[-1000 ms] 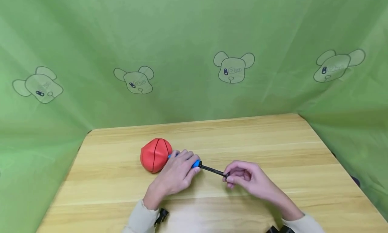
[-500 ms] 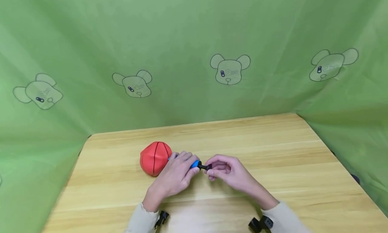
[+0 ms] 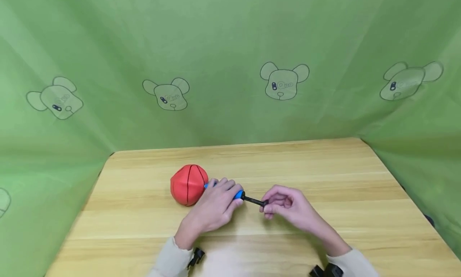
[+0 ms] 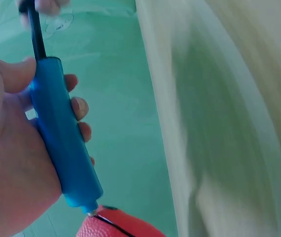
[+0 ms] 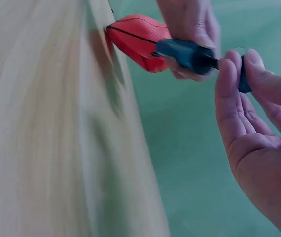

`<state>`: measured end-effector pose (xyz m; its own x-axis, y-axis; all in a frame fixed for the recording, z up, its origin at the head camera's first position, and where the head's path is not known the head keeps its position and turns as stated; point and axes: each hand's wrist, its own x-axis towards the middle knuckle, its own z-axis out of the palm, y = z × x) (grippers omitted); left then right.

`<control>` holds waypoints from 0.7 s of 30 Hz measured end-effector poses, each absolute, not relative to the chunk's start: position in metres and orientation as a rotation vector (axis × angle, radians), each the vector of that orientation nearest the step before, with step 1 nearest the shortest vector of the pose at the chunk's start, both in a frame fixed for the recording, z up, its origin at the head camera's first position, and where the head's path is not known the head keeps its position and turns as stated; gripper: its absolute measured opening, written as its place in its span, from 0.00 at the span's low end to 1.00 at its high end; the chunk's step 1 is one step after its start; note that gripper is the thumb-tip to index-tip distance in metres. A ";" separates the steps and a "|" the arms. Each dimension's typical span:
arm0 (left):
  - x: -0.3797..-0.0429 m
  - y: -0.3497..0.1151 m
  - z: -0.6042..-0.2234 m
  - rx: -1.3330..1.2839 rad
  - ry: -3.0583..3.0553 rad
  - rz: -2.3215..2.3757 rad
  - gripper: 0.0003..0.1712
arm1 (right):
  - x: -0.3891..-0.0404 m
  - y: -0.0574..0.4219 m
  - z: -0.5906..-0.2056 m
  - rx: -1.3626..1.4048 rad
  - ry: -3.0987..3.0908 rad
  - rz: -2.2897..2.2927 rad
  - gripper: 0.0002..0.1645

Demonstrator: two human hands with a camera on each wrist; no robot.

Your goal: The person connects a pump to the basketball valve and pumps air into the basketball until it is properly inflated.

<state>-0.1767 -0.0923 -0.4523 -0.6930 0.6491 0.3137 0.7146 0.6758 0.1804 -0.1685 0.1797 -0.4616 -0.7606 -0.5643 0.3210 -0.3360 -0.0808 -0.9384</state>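
A blue hand pump [image 4: 66, 133] lies in my left hand [image 3: 212, 207], whose fingers wrap round its barrel. The pump's nozzle end meets a red ball [image 3: 189, 185] with black seams; in the left wrist view a thin metal needle shows between the two. The ball looks partly deflated, with dented sides. From the barrel's other end a black rod [image 3: 254, 200] sticks out. My right hand [image 3: 288, 207] pinches the black handle [image 5: 244, 76] at the rod's tip between thumb and fingers. Much of the barrel is hidden under my left hand in the head view.
The wooden table [image 3: 306, 161] has a light grain and lies under both hands. Behind it and at both sides hangs a green cloth [image 3: 223, 121] with printed bear heads. Black wrist devices [image 3: 325, 271] sit at both sleeves.
The right hand pushed the rod nearly all the way into the barrel, then drew it partly out to the right again. The left hand keeps its grip on the pump; the ball stays beside it.
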 end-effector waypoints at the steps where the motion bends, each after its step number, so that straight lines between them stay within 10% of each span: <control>1: -0.177 -0.090 -0.453 -1.101 -2.666 -0.413 0.14 | -0.172 0.175 -0.465 -0.995 2.002 -1.946 0.11; 21: -0.181 -0.104 -0.452 -1.064 -2.669 -0.554 0.16 | -0.178 0.190 -0.439 -1.083 1.858 -1.870 0.10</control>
<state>-0.1806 -0.1042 -0.4518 -0.7155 0.6150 0.3315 0.6961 0.6678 0.2635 -0.1779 0.1901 -0.4386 -0.6751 -0.6736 0.3009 -0.2967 -0.1256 -0.9467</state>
